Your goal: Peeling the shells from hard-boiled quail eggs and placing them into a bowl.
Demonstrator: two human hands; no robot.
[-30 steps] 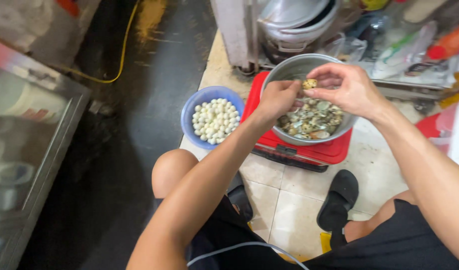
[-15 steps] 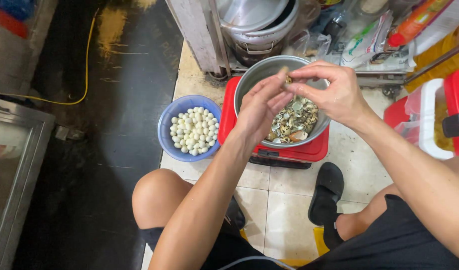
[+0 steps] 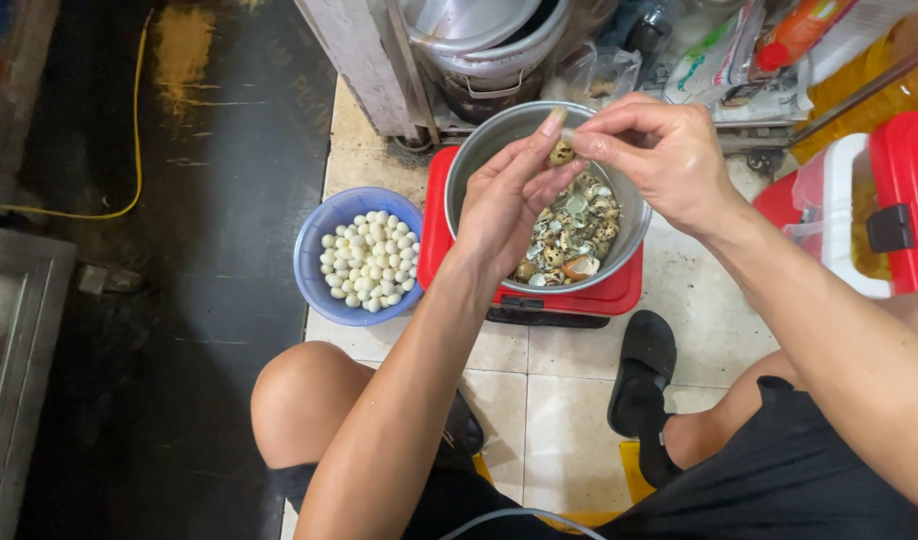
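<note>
At the far left a thin yellow cord (image 3: 134, 130) curls over the dark wet floor (image 3: 209, 280). Next comes a round blue bowl (image 3: 314, 290) on the pale tiles. It is full of small white peeled eggs (image 3: 371, 258).

Just right of the blue bowl is a flat red box (image 3: 619, 295). A shiny metal bowl (image 3: 479, 150) sits on top of it. Inside the metal bowl are lots of spotted eggs and broken bits of shell (image 3: 571, 240).

Over the metal bowl, the person's two hands meet. The left hand (image 3: 504, 205) comes up from below, with its fingers curled. The right hand (image 3: 659, 155) comes in from the right side. Both hands pinch one tiny spotted egg (image 3: 561, 152) between their fingertips. The egg is held up in the air, just above the pile in the metal bowl. The fingers of both hands are closed tight on it.

Behind the bowls stand big metal pots (image 3: 489, 45) and some plastic bags (image 3: 719, 60).

Below the hands you can see the person's bare knee (image 3: 299, 395) and black shorts (image 3: 779, 480). A black sandal (image 3: 641, 385) rests on the tiles.

At the far right is a red and white box (image 3: 879, 200).
</note>
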